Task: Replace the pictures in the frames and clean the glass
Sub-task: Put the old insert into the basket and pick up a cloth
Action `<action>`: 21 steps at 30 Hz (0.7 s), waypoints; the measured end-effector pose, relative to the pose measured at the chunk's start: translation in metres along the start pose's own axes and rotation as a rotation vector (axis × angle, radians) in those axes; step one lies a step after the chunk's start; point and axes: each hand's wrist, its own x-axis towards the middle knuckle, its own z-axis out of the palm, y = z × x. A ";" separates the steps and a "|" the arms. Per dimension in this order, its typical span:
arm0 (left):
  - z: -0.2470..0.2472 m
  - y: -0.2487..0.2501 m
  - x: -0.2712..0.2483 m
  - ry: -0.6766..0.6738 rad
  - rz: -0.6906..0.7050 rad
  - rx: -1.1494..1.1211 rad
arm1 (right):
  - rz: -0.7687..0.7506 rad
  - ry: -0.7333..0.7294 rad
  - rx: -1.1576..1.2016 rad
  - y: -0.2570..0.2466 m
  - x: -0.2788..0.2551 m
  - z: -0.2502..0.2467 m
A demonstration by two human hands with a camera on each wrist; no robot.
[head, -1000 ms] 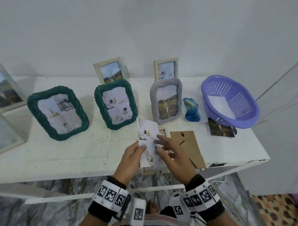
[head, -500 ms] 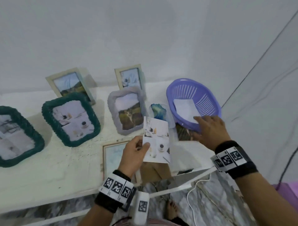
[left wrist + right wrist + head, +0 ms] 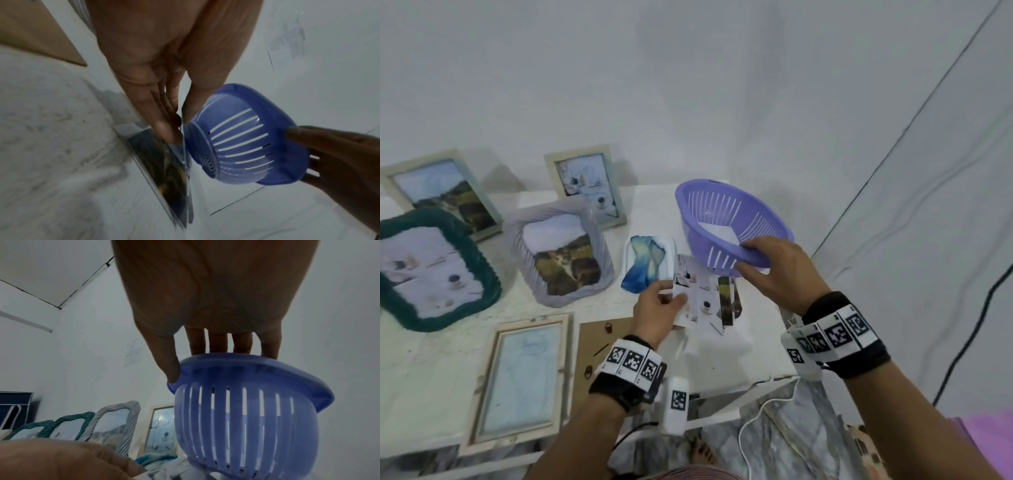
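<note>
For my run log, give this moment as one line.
left hand: pinches white printed photo | right hand: grips tilted purple slotted plastic basket by rim | empty pale wooden frame: flat on table

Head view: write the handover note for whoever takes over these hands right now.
Left hand: pinches the removed photo.
Right hand: grip on the rim of the purple basket, tilted up off the table; dark photos lie under it.
Done: wooden frame lies open, brown backing board beside it.
Left: fit a new photo, clean glass, close frame. The blue cloth lies by the basket.
</note>
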 end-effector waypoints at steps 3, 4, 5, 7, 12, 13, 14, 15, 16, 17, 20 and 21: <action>0.015 0.008 0.011 0.038 -0.002 0.066 | -0.023 0.009 -0.001 0.000 -0.005 0.005; 0.018 0.010 0.012 0.047 0.003 0.089 | -0.031 0.017 -0.010 -0.001 -0.008 0.009; 0.020 0.012 0.013 0.057 0.000 0.112 | -0.037 0.024 -0.021 -0.002 -0.011 0.013; 0.022 0.015 0.012 0.074 -0.002 0.180 | -0.049 0.051 -0.051 -0.004 -0.018 0.024; 0.021 0.009 0.010 0.086 0.061 0.344 | -0.084 0.062 -0.157 -0.009 -0.032 0.048; 0.020 0.009 0.009 0.088 0.079 0.362 | -0.089 0.044 -0.167 -0.010 -0.033 0.051; 0.019 0.008 0.009 0.094 0.101 0.385 | -0.091 0.024 -0.174 -0.010 -0.035 0.054; 0.018 0.008 0.009 0.102 0.114 0.408 | -0.092 0.006 -0.178 -0.010 -0.036 0.057; 0.017 0.008 0.009 0.112 0.131 0.419 | -0.094 -0.007 -0.181 -0.010 -0.037 0.059; 0.015 0.008 0.009 0.119 0.136 0.409 | -0.094 -0.019 -0.183 -0.010 -0.037 0.059; 0.007 0.006 0.011 0.150 0.130 0.254 | -0.092 -0.045 -0.174 -0.010 -0.035 0.057; 0.005 0.006 0.010 0.159 0.125 0.184 | -0.090 -0.053 -0.159 -0.010 -0.032 0.055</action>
